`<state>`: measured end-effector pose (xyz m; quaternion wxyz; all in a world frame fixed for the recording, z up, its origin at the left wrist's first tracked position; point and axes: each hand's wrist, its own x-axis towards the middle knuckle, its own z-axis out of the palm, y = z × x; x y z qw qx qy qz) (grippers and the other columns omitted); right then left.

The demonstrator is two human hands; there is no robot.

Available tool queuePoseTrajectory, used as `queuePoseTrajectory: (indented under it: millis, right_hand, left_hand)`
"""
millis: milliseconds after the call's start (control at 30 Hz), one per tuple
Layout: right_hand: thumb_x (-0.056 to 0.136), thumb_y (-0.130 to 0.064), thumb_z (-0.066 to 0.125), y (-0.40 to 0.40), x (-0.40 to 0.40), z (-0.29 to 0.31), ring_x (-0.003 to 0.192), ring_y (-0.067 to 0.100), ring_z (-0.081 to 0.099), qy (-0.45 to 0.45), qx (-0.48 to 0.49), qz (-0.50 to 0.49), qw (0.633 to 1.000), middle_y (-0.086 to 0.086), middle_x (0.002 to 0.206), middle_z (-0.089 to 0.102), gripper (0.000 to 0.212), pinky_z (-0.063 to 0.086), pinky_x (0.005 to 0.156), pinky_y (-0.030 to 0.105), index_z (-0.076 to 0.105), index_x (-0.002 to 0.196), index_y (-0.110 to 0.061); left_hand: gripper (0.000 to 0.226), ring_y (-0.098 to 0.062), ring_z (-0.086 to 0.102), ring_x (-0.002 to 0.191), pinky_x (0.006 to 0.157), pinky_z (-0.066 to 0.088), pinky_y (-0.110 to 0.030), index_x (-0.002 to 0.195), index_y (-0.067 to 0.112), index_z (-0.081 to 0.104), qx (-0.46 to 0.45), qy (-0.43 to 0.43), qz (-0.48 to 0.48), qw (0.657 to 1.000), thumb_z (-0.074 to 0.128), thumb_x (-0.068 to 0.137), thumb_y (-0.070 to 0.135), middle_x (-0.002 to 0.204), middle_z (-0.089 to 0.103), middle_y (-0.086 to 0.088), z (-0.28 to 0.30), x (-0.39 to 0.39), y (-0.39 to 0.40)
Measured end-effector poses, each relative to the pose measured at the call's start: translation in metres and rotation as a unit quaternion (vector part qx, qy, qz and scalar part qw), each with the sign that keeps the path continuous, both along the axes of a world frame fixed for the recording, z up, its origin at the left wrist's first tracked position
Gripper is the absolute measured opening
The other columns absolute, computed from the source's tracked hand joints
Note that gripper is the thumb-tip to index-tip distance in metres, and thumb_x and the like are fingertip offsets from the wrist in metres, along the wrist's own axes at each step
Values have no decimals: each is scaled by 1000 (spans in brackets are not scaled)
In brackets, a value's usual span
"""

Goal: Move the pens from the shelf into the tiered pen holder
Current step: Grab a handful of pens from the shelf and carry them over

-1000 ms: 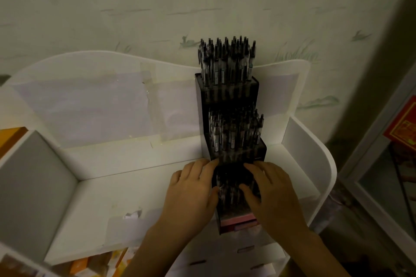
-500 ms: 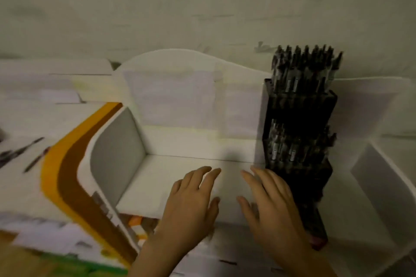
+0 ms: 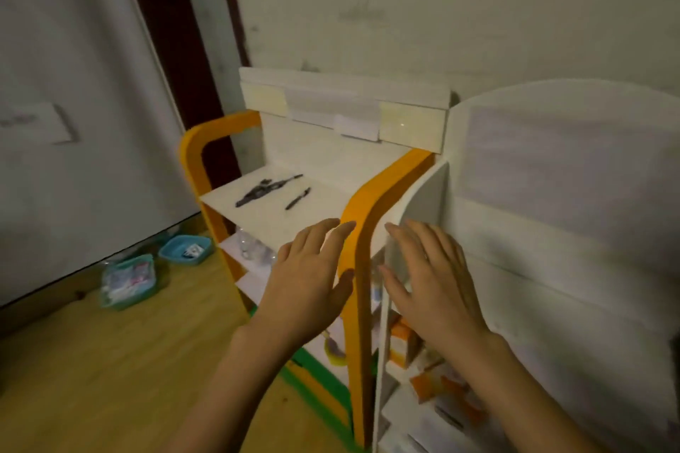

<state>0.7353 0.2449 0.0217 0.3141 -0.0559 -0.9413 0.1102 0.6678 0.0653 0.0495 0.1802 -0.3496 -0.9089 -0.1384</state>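
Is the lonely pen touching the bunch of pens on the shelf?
Apart. The head view shows bare white shelf between the single pen and the pen cluster.

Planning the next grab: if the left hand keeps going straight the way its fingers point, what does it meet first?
Likely the orange side rail of the shelf, right at the left hand's fingertips. The loose pens lie further back and to the left, off that line. Depth is uncertain.

Two hands [image 3: 312,276], two tubs [image 3: 186,249].
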Motion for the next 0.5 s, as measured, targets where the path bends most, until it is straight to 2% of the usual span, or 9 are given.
queuePoseTrajectory:
  millis: [200,300,500]
  right_hand:
    - [90,-45,59,-120,-109,1,127,24,46,16,32,54,998,4,139,50,54,44,101,42,48,137,-23]
    - [90,-44,58,-169,-167,0,126,24,44,22,35,77,996,4,139,49,53,40,104,41,48,137,-22]
    - [91,-46,57,-210,-249,-4,129,23,41,9,7,48,999,4,141,48,54,37,107,43,47,139,-22]
  left_hand:
    - [68,-14,25,142,113,31,-38,149,38,15,30,0,66,997,51,93,47,156,22,11,3,-83,-134]
    - [69,-14,22,144,116,30,-41,148,39,14,42,-11,87,995,53,92,46,157,20,12,3,-127,-193]
    - [72,-16,24,143,113,36,-45,149,40,12,48,-34,89,994,54,91,48,157,19,11,-1,-216,-244]
